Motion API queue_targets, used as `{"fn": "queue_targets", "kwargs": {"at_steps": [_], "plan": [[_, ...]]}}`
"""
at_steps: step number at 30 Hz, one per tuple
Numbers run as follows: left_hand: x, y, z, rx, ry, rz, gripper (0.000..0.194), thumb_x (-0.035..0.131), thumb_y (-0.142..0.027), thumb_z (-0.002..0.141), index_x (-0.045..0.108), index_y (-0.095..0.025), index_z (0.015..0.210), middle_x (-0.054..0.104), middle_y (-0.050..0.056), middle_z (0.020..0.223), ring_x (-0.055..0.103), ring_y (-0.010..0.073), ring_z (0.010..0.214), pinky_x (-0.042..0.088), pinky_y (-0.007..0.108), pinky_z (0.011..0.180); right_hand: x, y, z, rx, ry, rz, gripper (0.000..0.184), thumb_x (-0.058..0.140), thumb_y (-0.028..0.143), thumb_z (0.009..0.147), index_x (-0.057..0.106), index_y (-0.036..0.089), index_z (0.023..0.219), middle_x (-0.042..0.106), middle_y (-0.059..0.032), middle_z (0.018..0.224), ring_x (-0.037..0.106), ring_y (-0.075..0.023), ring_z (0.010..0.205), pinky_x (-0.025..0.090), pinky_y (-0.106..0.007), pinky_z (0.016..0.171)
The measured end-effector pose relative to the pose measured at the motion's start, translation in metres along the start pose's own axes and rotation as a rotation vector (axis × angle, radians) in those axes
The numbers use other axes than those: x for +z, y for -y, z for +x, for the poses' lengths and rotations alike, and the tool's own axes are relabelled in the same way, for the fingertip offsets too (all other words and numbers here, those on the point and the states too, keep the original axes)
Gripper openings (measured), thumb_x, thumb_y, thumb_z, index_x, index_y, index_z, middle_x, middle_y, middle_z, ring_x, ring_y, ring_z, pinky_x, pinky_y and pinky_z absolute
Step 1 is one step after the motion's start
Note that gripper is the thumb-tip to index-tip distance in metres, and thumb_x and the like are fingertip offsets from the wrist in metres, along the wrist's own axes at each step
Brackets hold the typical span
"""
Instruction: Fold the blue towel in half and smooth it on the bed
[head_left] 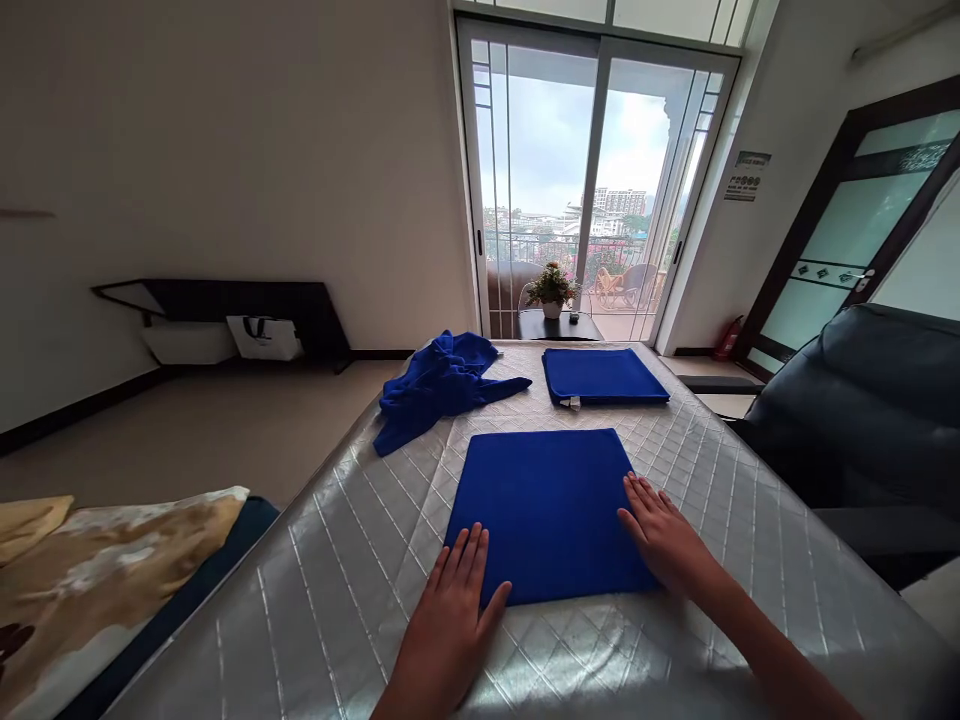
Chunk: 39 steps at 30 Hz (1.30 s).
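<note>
A blue cloth (551, 510), folded into a flat square, lies before me on the silvery quilted table cover (360, 570). Flat against its near left corner rests my left hand (454, 610), fingers stretched out. My right hand (664, 530) lies along the cloth's right edge, fingers extended and thumb on the fabric. Neither hand grips anything. Farther back on the right sits a folded blue cloth stack (604, 375) with a small white tag at its near edge. A crumpled blue cloth (446, 385) is heaped at the back left.
A black armchair (862, 430) stands close on the right. At the lower left is a brown patterned blanket (142, 550). Beyond the table's far edge, a potted plant (552, 295) stands on a small dark table (559, 325) before the sliding glass door (540, 180).
</note>
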<state>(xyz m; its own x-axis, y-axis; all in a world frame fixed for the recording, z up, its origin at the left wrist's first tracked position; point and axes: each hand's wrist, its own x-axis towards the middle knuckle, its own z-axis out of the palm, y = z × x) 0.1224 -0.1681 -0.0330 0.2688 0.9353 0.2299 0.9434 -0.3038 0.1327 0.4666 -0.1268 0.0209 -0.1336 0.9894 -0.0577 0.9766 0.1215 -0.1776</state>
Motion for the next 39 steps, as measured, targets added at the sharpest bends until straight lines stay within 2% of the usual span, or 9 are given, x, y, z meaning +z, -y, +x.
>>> {"fn": "queue_targets", "kwargs": {"at_steps": [6,12,15,18,22,25,28,31,39], "plan": [[-0.001,0.001,-0.002,-0.009,-0.001,0.021,0.071,0.035,-0.058,0.103,0.022,-0.02,0.161,0.035,0.008,0.165,0.032,0.028,0.153,0.033,0.051,0.123,0.008,0.005,0.04,0.019,0.003,-0.009,0.069,0.016,0.048,0.106,0.019,0.008,0.162,0.012,-0.0064,0.169,0.009,-0.0187,0.157,0.011,-0.04,0.128],[-0.011,-0.004,0.014,-0.062,0.126,0.026,0.077,0.031,-0.067,0.1,0.03,-0.018,0.159,0.032,0.01,0.165,0.033,0.0296,0.152,0.032,0.051,0.123,0.029,0.0,0.048,0.039,-0.055,0.025,0.068,0.018,0.046,0.106,0.018,0.008,0.163,0.012,-0.0068,0.169,0.008,-0.0185,0.157,0.009,-0.041,0.127],[-0.021,-0.032,0.042,-0.006,0.147,0.016,0.079,0.027,-0.068,0.101,0.034,-0.013,0.158,0.031,0.013,0.164,0.033,0.0303,0.152,0.034,0.051,0.122,0.027,0.002,0.046,0.042,-0.055,0.039,0.068,0.017,0.045,0.106,0.018,0.008,0.163,0.012,-0.0073,0.17,0.008,-0.0189,0.157,0.009,-0.041,0.127],[-0.024,-0.081,0.078,0.193,0.119,-0.043,0.074,0.025,-0.063,0.103,0.036,-0.014,0.157,0.034,0.013,0.163,0.033,0.0275,0.152,0.034,0.048,0.123,0.023,0.004,0.045,0.053,-0.048,0.041,0.067,0.018,0.044,0.106,0.017,0.008,0.163,0.013,-0.0084,0.17,0.009,-0.0197,0.157,0.009,-0.041,0.127],[-0.009,-0.14,0.118,0.35,0.091,-0.142,0.069,0.02,-0.056,0.106,0.037,-0.012,0.157,0.034,0.013,0.164,0.029,0.0234,0.153,0.028,0.043,0.126,0.023,0.002,0.044,0.013,-0.033,-0.006,0.064,0.02,0.037,0.106,0.02,0.008,0.163,0.013,-0.011,0.17,0.008,-0.0211,0.157,0.01,-0.042,0.127],[0.006,-0.155,0.134,0.345,0.098,-0.181,0.072,0.016,-0.055,0.106,0.033,-0.008,0.158,0.031,0.014,0.165,0.025,0.0234,0.155,0.026,0.043,0.127,0.023,-0.001,0.043,-0.028,-0.027,-0.034,0.061,0.021,0.031,0.105,0.024,0.011,0.162,0.012,-0.0097,0.17,0.008,-0.0211,0.157,0.012,-0.042,0.127],[0.014,-0.145,0.137,0.313,0.088,-0.177,0.073,0.015,-0.056,0.106,0.034,-0.009,0.158,0.033,0.014,0.165,0.025,0.0234,0.155,0.024,0.043,0.127,0.023,0.0,0.043,-0.006,-0.039,-0.032,0.062,0.021,0.035,0.105,0.024,0.01,0.162,0.014,-0.0092,0.169,0.01,-0.0206,0.157,0.012,-0.042,0.127],[0.012,-0.12,0.133,0.264,0.092,-0.142,0.075,0.015,-0.059,0.105,0.035,-0.01,0.157,0.034,0.014,0.164,0.027,0.0245,0.154,0.025,0.045,0.127,0.023,0.003,0.044,0.041,-0.049,-0.004,0.065,0.02,0.039,0.106,0.021,0.008,0.162,0.015,-0.0086,0.169,0.012,-0.0198,0.157,0.01,-0.04,0.127],[-0.002,-0.004,0.116,0.007,0.124,-0.016,0.078,0.017,-0.064,0.103,0.03,-0.011,0.16,0.03,0.015,0.166,0.025,0.0266,0.155,0.024,0.048,0.126,0.023,0.004,0.045,0.058,-0.045,0.049,0.067,0.016,0.042,0.105,0.018,0.009,0.163,0.014,-0.0064,0.17,0.009,-0.0185,0.157,0.008,-0.04,0.127]]}}
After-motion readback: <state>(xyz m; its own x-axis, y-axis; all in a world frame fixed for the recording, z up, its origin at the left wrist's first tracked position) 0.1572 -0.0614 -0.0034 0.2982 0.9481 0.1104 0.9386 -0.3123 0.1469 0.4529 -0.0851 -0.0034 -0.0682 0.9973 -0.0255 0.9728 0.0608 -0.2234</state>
